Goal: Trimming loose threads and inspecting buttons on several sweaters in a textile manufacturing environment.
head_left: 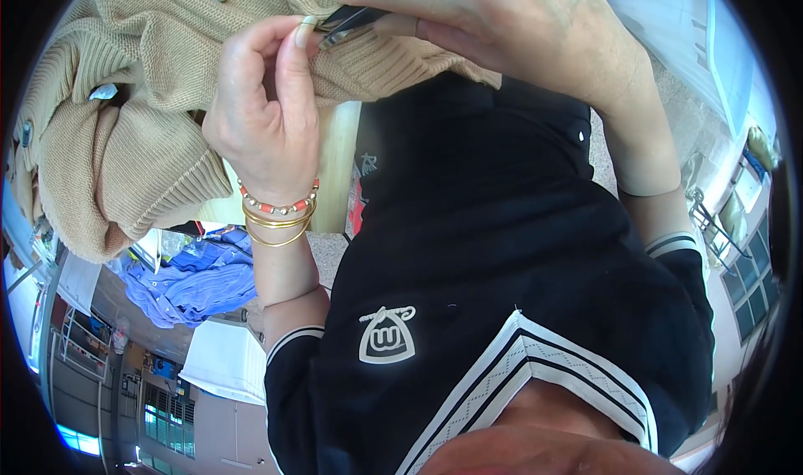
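Observation:
A beige knitted cardigan [159,36] with dark buttons and ribbed edges lies bunched across the table at upper left. My left hand [266,111], with bracelets at its wrist, is closed, thumb and forefinger pinching at the knit; whether a thread is between the fingertips is too small to tell. In my right hand [510,15] is a pair of small dark thread snips [355,23]. Their metal tips are right beside the left fingertips, over the ribbed band. The right fingers partly hide the handle.
The pale tabletop [337,161] shows below the cardigan. Blue-purple clothing [196,278] is piled at left, above a white box-like container [224,362]. A pale translucent sheet [669,32] hangs or lies at upper right, with a metal rack [711,224] farther down.

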Action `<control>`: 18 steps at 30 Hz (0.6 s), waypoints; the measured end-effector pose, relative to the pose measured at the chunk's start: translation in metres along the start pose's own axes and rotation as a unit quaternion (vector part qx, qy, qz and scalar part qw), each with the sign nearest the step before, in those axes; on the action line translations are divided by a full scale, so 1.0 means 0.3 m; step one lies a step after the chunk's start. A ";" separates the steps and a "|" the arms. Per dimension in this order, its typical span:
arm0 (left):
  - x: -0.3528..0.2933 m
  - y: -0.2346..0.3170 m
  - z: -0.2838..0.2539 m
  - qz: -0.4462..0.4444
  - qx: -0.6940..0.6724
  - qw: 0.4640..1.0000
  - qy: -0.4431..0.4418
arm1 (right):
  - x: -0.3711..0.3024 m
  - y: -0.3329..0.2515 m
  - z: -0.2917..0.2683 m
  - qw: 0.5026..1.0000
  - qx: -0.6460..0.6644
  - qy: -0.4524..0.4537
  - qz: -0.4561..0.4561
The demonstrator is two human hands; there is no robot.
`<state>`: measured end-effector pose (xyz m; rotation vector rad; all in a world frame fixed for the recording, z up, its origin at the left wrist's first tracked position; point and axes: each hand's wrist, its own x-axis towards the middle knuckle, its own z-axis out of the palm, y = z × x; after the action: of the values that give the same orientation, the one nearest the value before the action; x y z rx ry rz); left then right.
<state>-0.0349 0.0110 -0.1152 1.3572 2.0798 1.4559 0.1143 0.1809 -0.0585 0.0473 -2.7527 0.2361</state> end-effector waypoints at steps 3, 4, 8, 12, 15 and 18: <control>0.003 -0.002 0.000 -0.001 0.001 1.000 -0.011 | 0.012 -0.001 -0.021 0.994 0.087 -0.046 0.043; 0.004 -0.003 0.002 0.008 0.005 1.000 -0.008 | 0.011 0.006 -0.017 0.998 0.050 -0.044 0.016; 0.006 -0.011 0.007 0.029 0.001 1.000 0.001 | 0.036 0.005 -0.032 0.994 0.058 -0.087 0.017; 0.008 -0.007 0.006 0.036 0.026 0.999 -0.003 | 0.050 0.014 -0.026 0.994 0.056 -0.098 -0.006; 0.010 -0.004 0.005 0.031 0.019 0.999 -0.003 | 0.055 0.009 -0.024 0.995 0.057 -0.082 -0.014; 0.014 0.001 0.007 0.017 0.015 1.000 -0.010 | 0.046 0.009 -0.018 0.996 0.042 -0.078 -0.015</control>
<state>-0.0356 0.0158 -0.1149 1.4178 2.0846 1.4249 0.1034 0.1843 -0.0489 0.1348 -2.8935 0.3539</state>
